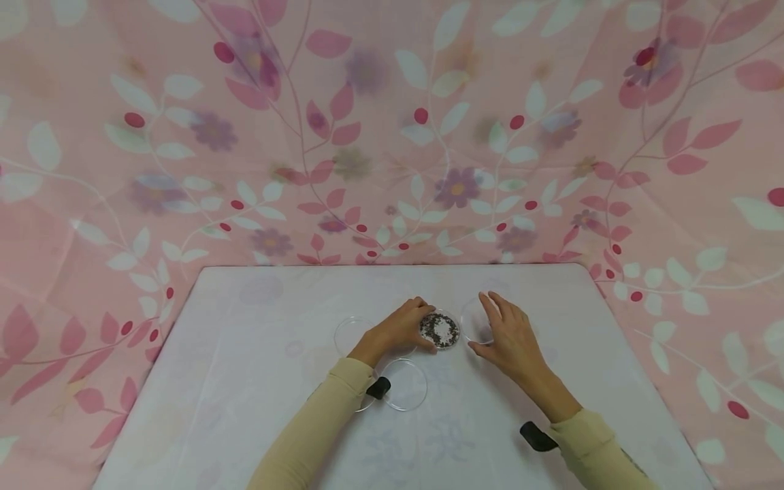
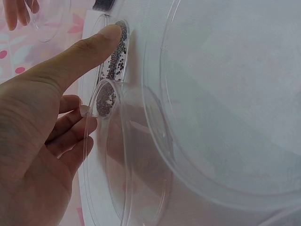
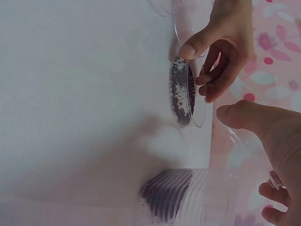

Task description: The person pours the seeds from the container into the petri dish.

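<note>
A clear petri dish of dark seeds (image 1: 439, 330) lies flat near the middle of the white table (image 1: 257, 408). My left hand (image 1: 419, 325) grips its left rim, thumb on the near side and fingers on the far side. The left wrist view shows my left hand (image 2: 70, 99) with the thumb against the seed dish (image 2: 117, 52). My right hand (image 1: 490, 324) holds a clear empty lid (image 1: 473, 317) just right of the seed dish, tilted off the table. In the right wrist view the seed dish (image 3: 181, 94) sits between the left hand (image 3: 221, 42) and my right hand (image 3: 263, 155).
Two more empty clear dishes lie on the table: one (image 1: 351, 333) left of my left hand, another (image 1: 405, 385) nearer me beside my left wrist. A pink floral cloth (image 1: 392, 136) hangs behind and around the table. Black wrist straps (image 1: 537, 437) sit on both sleeves.
</note>
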### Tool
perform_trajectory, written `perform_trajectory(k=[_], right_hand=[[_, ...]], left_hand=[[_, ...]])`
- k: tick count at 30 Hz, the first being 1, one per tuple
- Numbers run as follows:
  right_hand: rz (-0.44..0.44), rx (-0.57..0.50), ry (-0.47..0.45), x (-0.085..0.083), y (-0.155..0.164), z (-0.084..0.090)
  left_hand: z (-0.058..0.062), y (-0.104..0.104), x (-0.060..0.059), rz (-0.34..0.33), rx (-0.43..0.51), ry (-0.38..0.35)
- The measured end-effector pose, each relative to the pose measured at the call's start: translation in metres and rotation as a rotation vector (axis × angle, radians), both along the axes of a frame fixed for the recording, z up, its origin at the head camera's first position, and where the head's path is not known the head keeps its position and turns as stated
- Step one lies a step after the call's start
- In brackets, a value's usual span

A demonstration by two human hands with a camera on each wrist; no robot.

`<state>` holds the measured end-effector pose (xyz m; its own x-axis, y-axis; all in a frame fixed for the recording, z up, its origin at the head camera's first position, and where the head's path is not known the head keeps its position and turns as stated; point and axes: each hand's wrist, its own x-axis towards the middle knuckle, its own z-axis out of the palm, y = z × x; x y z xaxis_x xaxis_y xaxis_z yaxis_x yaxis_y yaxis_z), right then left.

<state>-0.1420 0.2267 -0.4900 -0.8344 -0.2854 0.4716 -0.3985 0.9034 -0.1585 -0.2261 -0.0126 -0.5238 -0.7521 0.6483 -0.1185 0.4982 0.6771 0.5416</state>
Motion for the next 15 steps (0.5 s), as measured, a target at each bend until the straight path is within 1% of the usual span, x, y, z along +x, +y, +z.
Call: perform_trajectory(k=[7,12,15], right_hand=[[-0.024,0.060,-0.032,-0.0020,-0.0029,-0.0019],[-0.018,0.087,-0.061,-0.0032,-0.0038,-0.0046],[-0.011,0.110,-0.063,-0.0053,-0.0041,-0.0080]], left_hand=[[-0.0004,-0.0002,0.0011,-0.006,0.003,0.010],[-0.0019,-0.0005,-0.0001,-0.015,0.005,0.019],[-0.0032,-0.0002,-0.0018,-0.021,0.000,0.038]])
